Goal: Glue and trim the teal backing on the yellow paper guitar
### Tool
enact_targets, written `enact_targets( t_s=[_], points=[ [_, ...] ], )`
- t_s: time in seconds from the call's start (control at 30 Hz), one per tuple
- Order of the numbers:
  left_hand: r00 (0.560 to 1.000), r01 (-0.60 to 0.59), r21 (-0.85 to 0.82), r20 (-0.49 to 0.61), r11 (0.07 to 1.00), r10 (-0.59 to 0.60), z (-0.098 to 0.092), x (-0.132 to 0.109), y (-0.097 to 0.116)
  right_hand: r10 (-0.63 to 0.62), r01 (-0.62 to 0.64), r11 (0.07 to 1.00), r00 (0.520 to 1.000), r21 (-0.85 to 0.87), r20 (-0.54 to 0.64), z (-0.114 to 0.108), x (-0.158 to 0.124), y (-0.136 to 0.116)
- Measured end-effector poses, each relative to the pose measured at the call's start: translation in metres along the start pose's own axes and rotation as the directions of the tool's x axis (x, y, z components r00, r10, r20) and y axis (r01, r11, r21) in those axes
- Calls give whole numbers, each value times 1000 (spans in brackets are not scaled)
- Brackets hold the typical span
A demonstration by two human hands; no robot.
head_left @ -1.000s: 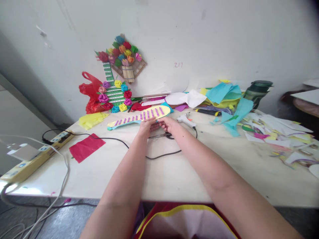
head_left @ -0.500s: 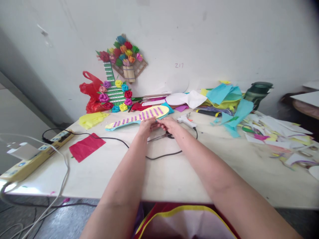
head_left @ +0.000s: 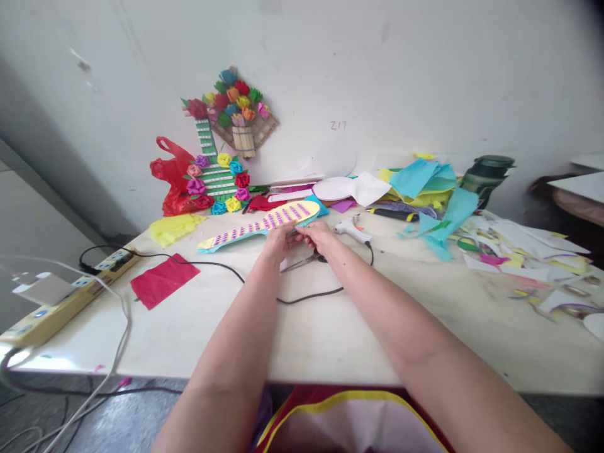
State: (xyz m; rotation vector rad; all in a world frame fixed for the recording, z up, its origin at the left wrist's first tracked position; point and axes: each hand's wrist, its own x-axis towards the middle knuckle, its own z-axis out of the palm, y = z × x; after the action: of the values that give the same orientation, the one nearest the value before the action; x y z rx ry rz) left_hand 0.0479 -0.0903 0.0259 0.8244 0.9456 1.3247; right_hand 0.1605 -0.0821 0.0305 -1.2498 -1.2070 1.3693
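Observation:
A long paddle-shaped yellow cutout (head_left: 257, 228) with rows of purple strips lies tilted, backed by blue crepe paper (head_left: 321, 205) that sticks out along its edges. My left hand (head_left: 282, 240) is closed on the cutout's near edge, at its wider part. Right beside it, my right hand (head_left: 319, 235) has its fingers pinched together at the blue paper edge; the exact grip is partly hidden. Scissors (head_left: 302, 263) lie on the table just below my hands. To the right of my right hand rests a white glue gun (head_left: 353, 229).
The glue gun's black cord (head_left: 311, 296) loops across the table toward a power strip (head_left: 66, 305). A red paper piece (head_left: 165, 280) lies left. Behind stands a green flower-trimmed craft (head_left: 212, 165). Paper scraps (head_left: 528, 248) and a dark bottle (head_left: 488, 176) are at right.
Both hands stay at the cutout's near edge with only tiny finger movements. The narrow left end of the cutout has dipped slightly. The rest looks the same.

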Motion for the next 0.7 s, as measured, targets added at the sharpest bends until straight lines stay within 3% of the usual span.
enact_targets(
  t_s=[0.27,0.53,0.7],
  points=[
    [1000,0,4,-18,1000,0,0,1,0,-68,67,998,995,-15,-79,6,0,4],
    [1000,-25,11,-15,1000,25,-1,1,1,-29,14,996,984,84,176,-12,4,2],
    [1000,-21,4,-18,1000,21,-2,2,0,-32,21,997,991,79,134,-11,6,4]
  ],
)
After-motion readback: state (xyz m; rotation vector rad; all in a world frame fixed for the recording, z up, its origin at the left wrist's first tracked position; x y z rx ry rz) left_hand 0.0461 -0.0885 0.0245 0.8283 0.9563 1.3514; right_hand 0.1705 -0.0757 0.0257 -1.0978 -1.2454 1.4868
